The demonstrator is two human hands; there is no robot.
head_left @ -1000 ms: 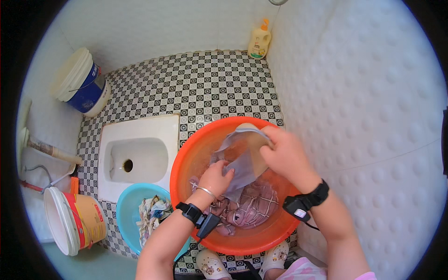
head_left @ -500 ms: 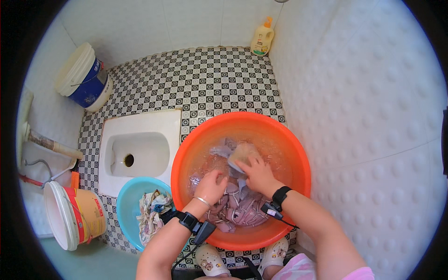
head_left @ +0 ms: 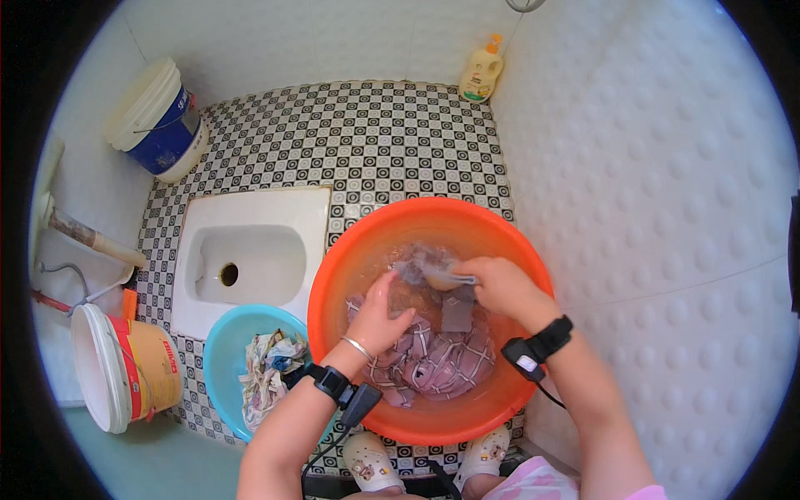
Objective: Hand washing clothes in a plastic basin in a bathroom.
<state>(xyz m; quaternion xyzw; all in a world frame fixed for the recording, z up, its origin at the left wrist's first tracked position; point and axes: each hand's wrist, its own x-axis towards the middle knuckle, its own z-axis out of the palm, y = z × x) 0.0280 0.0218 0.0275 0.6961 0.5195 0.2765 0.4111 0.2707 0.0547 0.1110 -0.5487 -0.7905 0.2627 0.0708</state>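
Observation:
A large orange basin [head_left: 329,250] of water stands before me. My right hand [head_left: 502,290] is closed on the edge of a thin grey cloth [head_left: 417,265], which is bunched at the water's surface. A pale beige rounded patch shows just under that edge. To its left, my left hand [head_left: 379,321] hovers low over the water, thumb and fingers apart, fingertips beside the cloth; it grips nothing. Soaking below both hands is a pink garment with white crossing lines [head_left: 454,367]. A flat grey piece [head_left: 457,314] lies against it.
A light blue basin [head_left: 218,367] holding crumpled cloths [head_left: 271,375] stands left of the orange one. Beyond are a squat toilet [head_left: 312,204], a beige-and-red bucket [head_left: 150,367], a blue-and-white bucket [head_left: 171,125] and a pump bottle [head_left: 482,71]. A white wall [head_left: 650,208] rises close on my right.
My right hand has moved right and slightly up, drawing the grey cloth's edge with it. My left hand has shifted a little upward, its fingers more stretched out.

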